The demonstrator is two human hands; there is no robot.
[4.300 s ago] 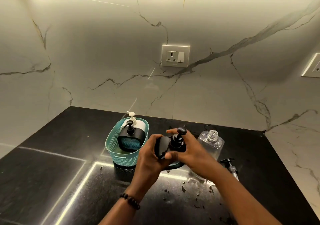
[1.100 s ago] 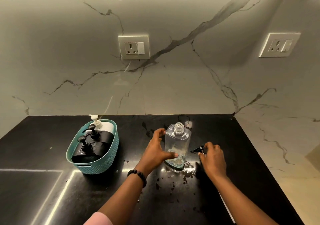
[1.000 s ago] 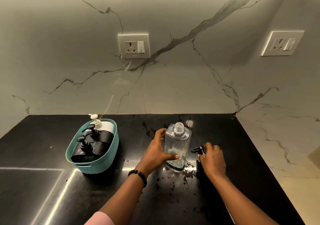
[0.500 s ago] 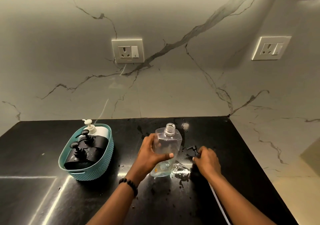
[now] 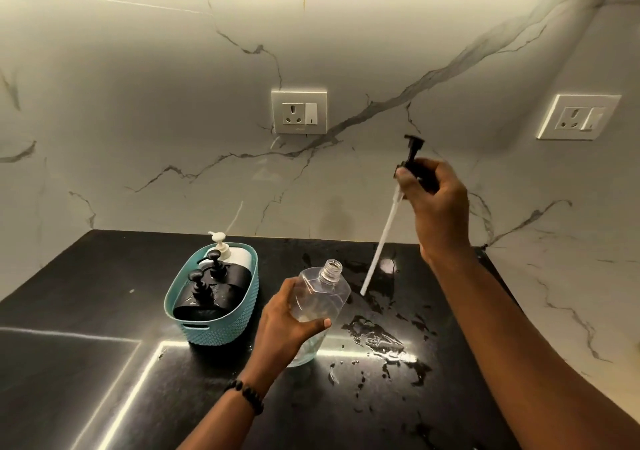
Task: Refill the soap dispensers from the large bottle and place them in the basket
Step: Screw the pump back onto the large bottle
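While the left hand (image 5: 287,325) grips the bottle (image 5: 320,306) with fingers and thumb wrapped round its clear body, the bottle leans to the right, its open threaded neck pointing up and its base at the worktop (image 5: 104,363); whether the base touches cannot be told. Only a little liquid shows near its bottom. The right hand (image 5: 438,204) is raised well above the worktop, its fingers clamped on the black collar of the pump (image 5: 410,159). The pump's head sticks up above the fingers, and its white tube (image 5: 381,242) slants down and left, its tip hanging just right of the bottle's neck, outside it.

To the left stands the teal basket (image 5: 221,328) on the worktop, near the bottle but apart from it. Inside it sit two black dispensers (image 5: 207,297) with black pumps, and behind them a white dispenser (image 5: 232,254) with a white pump.

Spilled liquid (image 5: 377,339) lies in patches and drops right of the bottle. A beaded bracelet (image 5: 247,394) circles the left wrist. Two sockets (image 5: 299,112) are set in the marble wall behind.
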